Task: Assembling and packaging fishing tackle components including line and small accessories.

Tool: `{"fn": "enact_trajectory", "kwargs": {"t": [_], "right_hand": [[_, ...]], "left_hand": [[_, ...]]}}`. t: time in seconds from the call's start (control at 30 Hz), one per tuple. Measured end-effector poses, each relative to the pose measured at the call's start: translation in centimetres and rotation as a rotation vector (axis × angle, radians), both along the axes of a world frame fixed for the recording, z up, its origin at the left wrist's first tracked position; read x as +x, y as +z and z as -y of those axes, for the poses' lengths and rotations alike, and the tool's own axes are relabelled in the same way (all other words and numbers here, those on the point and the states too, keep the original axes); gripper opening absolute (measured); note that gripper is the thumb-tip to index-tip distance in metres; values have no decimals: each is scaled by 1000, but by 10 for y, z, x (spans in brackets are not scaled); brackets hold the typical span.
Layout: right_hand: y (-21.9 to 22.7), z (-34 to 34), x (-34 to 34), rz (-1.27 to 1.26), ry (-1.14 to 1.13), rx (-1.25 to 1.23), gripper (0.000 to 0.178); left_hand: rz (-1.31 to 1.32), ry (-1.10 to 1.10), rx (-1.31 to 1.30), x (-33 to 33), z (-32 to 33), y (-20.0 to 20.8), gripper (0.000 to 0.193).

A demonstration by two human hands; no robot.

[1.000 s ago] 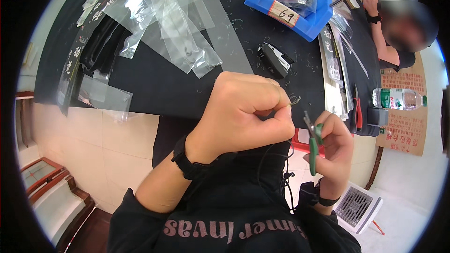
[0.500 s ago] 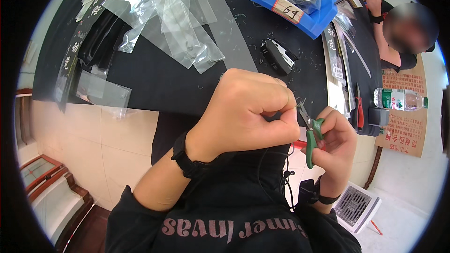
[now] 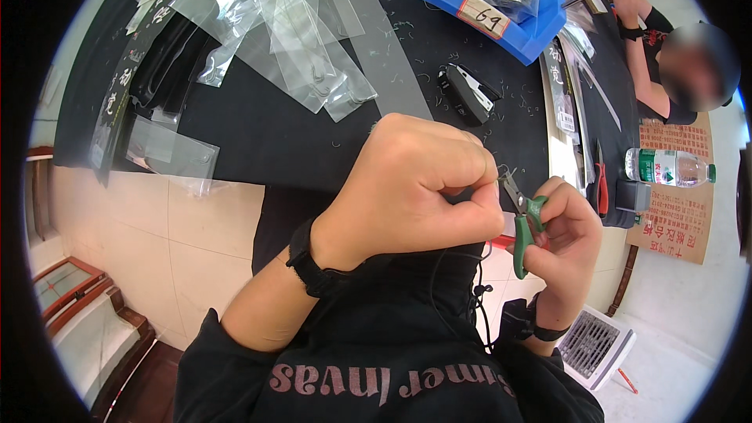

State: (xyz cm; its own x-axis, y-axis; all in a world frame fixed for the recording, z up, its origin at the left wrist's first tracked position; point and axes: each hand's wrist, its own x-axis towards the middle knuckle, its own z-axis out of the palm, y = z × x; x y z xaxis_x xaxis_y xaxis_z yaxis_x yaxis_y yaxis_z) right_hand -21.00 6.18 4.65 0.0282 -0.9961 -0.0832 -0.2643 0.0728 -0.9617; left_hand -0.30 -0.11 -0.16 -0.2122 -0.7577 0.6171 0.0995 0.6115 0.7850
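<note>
My left hand (image 3: 427, 188) is closed in a pinch in front of me, at the near edge of the black table. Something tiny and thin shows at its fingertips, too small to name. Just right of it, my right hand (image 3: 568, 227) grips green-handled scissors (image 3: 523, 239) with fingers in the handle loops. The short metal blades point up and left, slightly parted, close to the left fingertips. A black stapler (image 3: 467, 96) lies on the table beyond my left hand. Several clear plastic sleeves (image 3: 301, 47) are piled at the far left.
A blue bin (image 3: 540, 41) with clear packets stands at the back. Small curled clippings are scattered on the black table (image 3: 274, 137). Red-handled pliers (image 3: 601, 188) and a water bottle (image 3: 670, 167) lie at the right. Another person's arm (image 3: 650, 86) reaches in at the far right.
My right hand and the scissors have shifted slightly right. The left hand has hardly moved. The other person at the far right has moved a little.
</note>
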Motion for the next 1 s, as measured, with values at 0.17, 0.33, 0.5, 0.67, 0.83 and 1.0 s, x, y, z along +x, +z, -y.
{"fn": "enact_trajectory", "kwargs": {"t": [0.17, 0.33, 0.5, 0.67, 0.83, 1.0], "right_hand": [[1, 1, 0, -5, -4, 4, 30], [-3, 2, -7, -21, 17, -16, 28], [-3, -2, -6, -26, -5, -48, 26], [-1, -2, -4, 18, -110, -182, 26], [1, 1, -6, -44, -108, -140, 27], [-3, 0, -1, -15, -74, -123, 27]], "left_hand": [[-9, 2, -1, -1, 0, -1, 7], [-11, 4, 3, 0, 1, 0, 7], [17, 10, -3, 1, 0, 1, 6], [-34, -44, 175, 4, -2, 2, 5], [-116, -83, 553, 14, -3, 16, 17], [-210, -131, 574, 14, 1, 11, 19]]}}
